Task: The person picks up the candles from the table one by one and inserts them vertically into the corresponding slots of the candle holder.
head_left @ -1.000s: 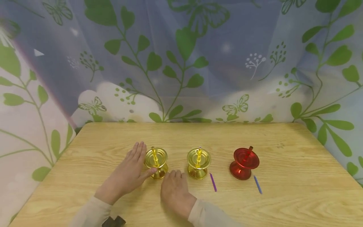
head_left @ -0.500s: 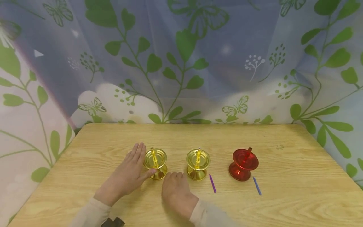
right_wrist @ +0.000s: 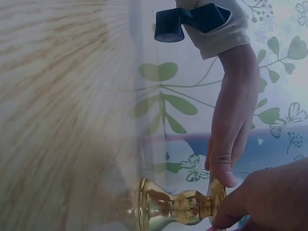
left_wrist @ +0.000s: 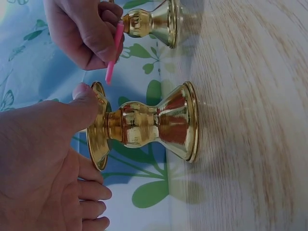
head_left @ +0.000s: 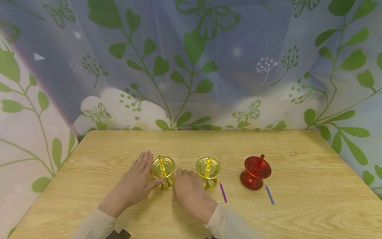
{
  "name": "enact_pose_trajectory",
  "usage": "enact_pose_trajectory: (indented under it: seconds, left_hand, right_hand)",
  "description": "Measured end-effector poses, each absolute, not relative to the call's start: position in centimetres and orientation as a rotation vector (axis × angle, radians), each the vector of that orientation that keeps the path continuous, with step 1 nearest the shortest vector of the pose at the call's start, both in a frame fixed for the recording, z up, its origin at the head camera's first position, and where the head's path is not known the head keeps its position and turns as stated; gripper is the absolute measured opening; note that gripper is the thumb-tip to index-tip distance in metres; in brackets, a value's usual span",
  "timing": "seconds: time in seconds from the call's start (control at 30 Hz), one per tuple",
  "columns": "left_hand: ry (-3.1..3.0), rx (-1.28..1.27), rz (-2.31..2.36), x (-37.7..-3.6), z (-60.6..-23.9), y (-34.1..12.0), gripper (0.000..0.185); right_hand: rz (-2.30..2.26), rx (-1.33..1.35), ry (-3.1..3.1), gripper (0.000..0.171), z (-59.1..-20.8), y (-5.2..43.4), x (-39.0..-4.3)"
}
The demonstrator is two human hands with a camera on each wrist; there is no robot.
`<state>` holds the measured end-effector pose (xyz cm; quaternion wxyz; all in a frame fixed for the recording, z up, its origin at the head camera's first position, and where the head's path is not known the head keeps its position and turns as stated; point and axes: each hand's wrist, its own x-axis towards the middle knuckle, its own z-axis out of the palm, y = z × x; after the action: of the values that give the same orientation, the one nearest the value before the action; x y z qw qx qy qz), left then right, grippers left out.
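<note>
A gold candle holder (head_left: pixel 168 165) stands upright on the table at the left of the row. My left hand (head_left: pixel 129 186) lies along its left side with straight fingers, the thumb touching the dish's near rim. My right hand (head_left: pixel 192 194) is between this holder and a second gold candle holder (head_left: pixel 208 165). In the left wrist view, the right hand's curled fingers pinch a thin pink candle (left_wrist: pixel 114 55) close to the first holder's dish. From the head view that candle is almost wholly hidden behind the knuckles. A short post rises from each dish.
A red candle holder (head_left: pixel 253 177) stands to the right. A purple candle (head_left: pixel 223 192) lies in front of the second gold holder, and a blue candle (head_left: pixel 270 195) lies near the red one. Behind the wooden table (head_left: pixel 283 142) hangs a leaf-patterned cloth (head_left: pixel 232 76).
My right hand has risen and moved slightly forward and right, bringing the pink candle up beside the left holder. The left hand has stayed at that holder.
</note>
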<state>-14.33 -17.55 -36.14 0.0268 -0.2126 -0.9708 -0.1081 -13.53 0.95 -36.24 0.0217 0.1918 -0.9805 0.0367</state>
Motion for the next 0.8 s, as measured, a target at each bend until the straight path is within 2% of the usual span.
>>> enact_pose_trajectory:
  seconds: [0.3, 0.8]
  left_hand:
    - [-2.985, -0.66, -0.325, -14.32, -36.12, -17.47, 0.085]
    - [-3.0, -0.657, -0.342, -14.42, -36.21, -17.62, 0.086]
  right_hand:
    - [0.17, 0.541, -2.996, 0.021, -35.87, 1.27, -13.28]
    - [0.142, 0.624, -2.75, 0.022, -35.77, 1.57, -13.25]
